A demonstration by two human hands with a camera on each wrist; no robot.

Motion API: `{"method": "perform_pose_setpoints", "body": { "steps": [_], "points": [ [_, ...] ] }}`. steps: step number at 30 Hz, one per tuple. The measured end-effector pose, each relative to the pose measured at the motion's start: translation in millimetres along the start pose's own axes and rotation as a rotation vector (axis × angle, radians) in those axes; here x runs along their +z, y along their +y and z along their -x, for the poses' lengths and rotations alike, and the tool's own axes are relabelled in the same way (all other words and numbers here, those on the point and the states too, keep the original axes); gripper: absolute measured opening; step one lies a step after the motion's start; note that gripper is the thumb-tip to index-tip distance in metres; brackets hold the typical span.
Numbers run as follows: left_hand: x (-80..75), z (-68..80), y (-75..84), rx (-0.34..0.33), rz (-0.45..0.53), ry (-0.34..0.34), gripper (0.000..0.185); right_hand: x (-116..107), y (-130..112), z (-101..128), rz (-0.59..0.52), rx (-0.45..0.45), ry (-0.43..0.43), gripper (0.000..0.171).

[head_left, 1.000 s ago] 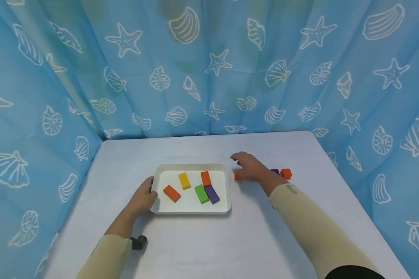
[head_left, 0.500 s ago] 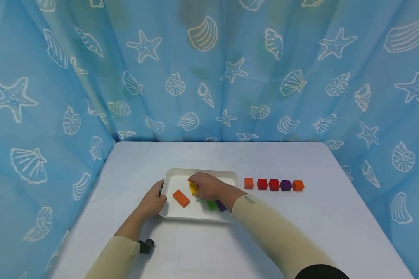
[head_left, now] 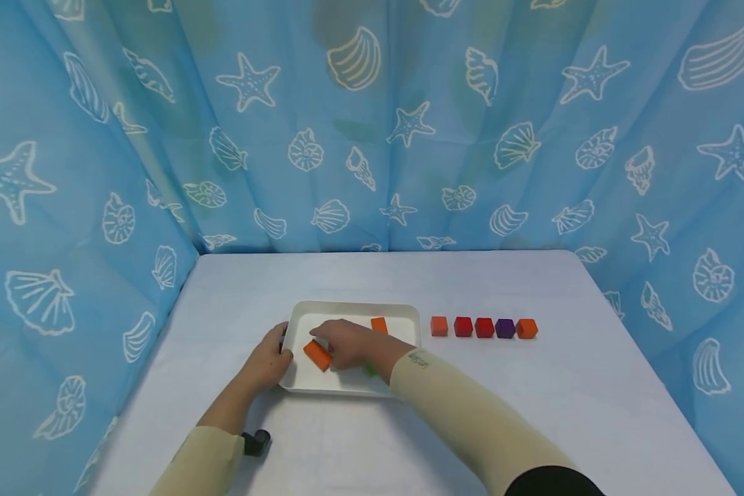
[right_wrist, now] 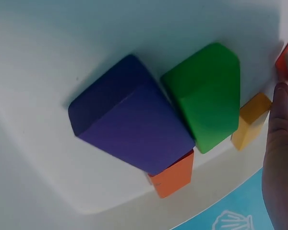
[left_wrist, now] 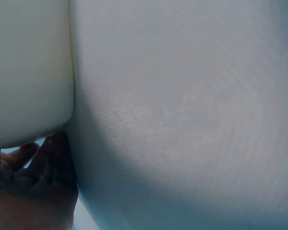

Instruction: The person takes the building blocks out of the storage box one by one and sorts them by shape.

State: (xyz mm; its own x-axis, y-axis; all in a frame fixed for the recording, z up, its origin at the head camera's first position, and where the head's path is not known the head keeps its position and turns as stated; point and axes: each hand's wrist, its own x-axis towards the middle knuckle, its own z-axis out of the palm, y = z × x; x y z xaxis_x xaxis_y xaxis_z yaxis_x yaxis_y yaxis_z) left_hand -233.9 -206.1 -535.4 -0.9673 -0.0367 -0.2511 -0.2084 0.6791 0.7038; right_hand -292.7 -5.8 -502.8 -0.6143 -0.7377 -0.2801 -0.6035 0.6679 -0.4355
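- Reaching into the white tray (head_left: 409, 313), the right hand (head_left: 346, 342) touches the orange block (head_left: 317, 355) at the tray's left end; whether its fingers pinch the block cannot be told
- Left hand (head_left: 265, 359) holds the tray's left rim, fingers curled under the edge
- Purple block (right_wrist: 129, 117) and green block (right_wrist: 209, 93) lie side by side in the tray; a yellow block (right_wrist: 250, 120) and a second orange block (head_left: 379, 324) lie beyond them
- Five cubes (head_left: 483, 327) stand in a row on the table (head_left: 533, 413), right of the tray
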Motion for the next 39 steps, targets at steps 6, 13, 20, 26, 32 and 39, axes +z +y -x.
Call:
{"method": "perform_pose_setpoints", "body": {
  "steps": [6, 13, 20, 26, 32, 39],
  "points": [
    [0.0, 0.0, -0.5, 0.008, -0.003, 0.002, 0.068, 5.1, -5.9, -3.9, 0.07, -0.004, -0.01, 0.074],
    [-0.2, 0.2, -4.3, -0.001, -0.008, 0.003, 0.07, 9.1, -11.4, -4.5, 0.111, 0.014, -0.028, 0.071],
    [0.2, -0.5, -1.8, -0.02, -0.009, -0.004, 0.071, 10.3, -15.6, -2.0, 0.111, 0.016, -0.042, 0.069],
    [0.0, 0.0, 0.3, -0.001, -0.008, -0.004, 0.07, 10.6, -11.6, -1.0, 0.14, 0.026, -0.033, 0.067],
    [1.3, -0.2, 1.8, -0.007, -0.006, -0.003, 0.071, 2.8, -3.7, 3.2, 0.068, 0.078, -0.001, 0.07],
    [0.7, -1.5, -0.4, 0.003, -0.007, -0.007, 0.071, -7.9, 2.2, 8.6, 0.038, 0.132, 0.05, 0.063]
  ]
}}
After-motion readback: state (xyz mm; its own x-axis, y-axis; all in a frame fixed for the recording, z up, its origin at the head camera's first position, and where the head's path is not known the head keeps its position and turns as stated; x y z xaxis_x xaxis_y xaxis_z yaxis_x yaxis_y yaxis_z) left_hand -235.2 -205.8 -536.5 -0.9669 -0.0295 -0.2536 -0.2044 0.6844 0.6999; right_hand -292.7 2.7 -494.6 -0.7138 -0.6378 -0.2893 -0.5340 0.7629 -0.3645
